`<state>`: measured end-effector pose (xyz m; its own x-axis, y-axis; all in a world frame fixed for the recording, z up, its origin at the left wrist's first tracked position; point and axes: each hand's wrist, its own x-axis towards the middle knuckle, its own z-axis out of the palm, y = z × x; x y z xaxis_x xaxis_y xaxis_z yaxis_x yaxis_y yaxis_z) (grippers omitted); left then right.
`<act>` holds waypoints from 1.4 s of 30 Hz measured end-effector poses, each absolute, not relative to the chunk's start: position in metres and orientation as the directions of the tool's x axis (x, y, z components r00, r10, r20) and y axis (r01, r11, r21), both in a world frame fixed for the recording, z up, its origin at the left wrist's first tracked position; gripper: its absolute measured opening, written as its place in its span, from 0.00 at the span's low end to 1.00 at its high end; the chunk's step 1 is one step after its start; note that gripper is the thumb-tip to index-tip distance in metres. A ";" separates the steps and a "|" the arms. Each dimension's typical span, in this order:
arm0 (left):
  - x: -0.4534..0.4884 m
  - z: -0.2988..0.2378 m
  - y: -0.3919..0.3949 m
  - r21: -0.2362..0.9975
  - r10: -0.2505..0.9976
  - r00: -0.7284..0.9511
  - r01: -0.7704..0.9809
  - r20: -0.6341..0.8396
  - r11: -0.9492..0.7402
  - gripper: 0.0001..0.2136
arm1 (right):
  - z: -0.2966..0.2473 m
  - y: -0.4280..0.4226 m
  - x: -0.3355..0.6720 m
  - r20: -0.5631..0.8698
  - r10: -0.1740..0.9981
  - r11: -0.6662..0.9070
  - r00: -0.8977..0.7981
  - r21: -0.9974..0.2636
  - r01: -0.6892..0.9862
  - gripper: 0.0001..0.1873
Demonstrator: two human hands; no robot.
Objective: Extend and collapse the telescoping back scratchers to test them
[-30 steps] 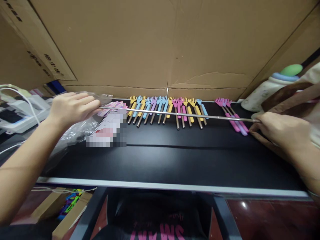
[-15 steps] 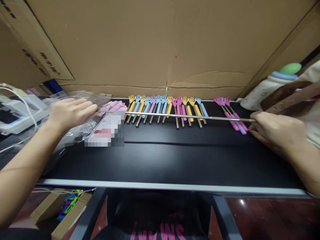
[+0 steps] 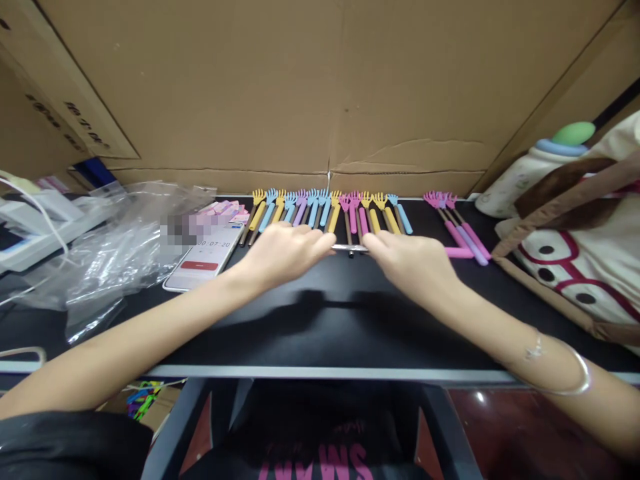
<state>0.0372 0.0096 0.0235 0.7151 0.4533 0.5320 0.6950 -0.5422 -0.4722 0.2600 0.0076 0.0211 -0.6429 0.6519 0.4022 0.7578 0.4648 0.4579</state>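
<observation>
Rod (image 3: pixel 345 247) in fingers (image 3: pixel 320 243), pieces (image 3: pixel 143 401) in box (image 3: pixel 161 405)

Left grip (image 3: pixel 289 252) and right grip (image 3: pixel 411 262) curl closed near together, forearms (image 3: pixel 180 323) angled inward.

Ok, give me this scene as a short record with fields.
Left hand: closed on a thin silver metal rod
Right hand: closed on the same rod; pink cylindrical handle protrudes beyond it
Behind hands: row of yellow, blue, purple and pink hand-headed scratchers
Right of row: three pink-and-purple scratchers
Left side: crumpled clear plastic bag, white-edged smartphone
Right side: white bottle with blue-and-green top
Surface: black tabletop
</observation>
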 end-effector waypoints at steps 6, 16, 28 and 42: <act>0.053 0.023 0.000 -0.433 0.452 0.699 0.706 0.555 -0.560 0.15 | 0.018 -0.001 0.245 0.442 0.621 0.457 -0.647 0.466 0.757 0.10; 0.020 0.042 -0.001 -0.399 0.499 0.687 0.719 0.528 -0.569 0.11 | 0.030 0.006 0.281 0.539 0.548 0.545 -0.640 0.351 0.762 0.18; 0.000 0.011 0.013 -0.038 0.678 0.639 0.737 0.363 -0.675 0.12 | -0.001 0.029 0.328 0.248 0.765 0.641 -0.594 -0.207 0.739 0.13; 0.000 -0.012 0.013 0.025 0.712 0.651 0.733 0.265 -0.679 0.11 | -0.014 0.024 0.319 0.219 0.729 0.683 -0.648 -0.164 0.712 0.10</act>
<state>-0.0002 0.0127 -0.0121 0.6505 0.7117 0.2651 0.7333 -0.6795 0.0247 0.3189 0.0244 -0.0142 -0.6483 0.7291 0.2192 0.7123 0.6825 -0.1635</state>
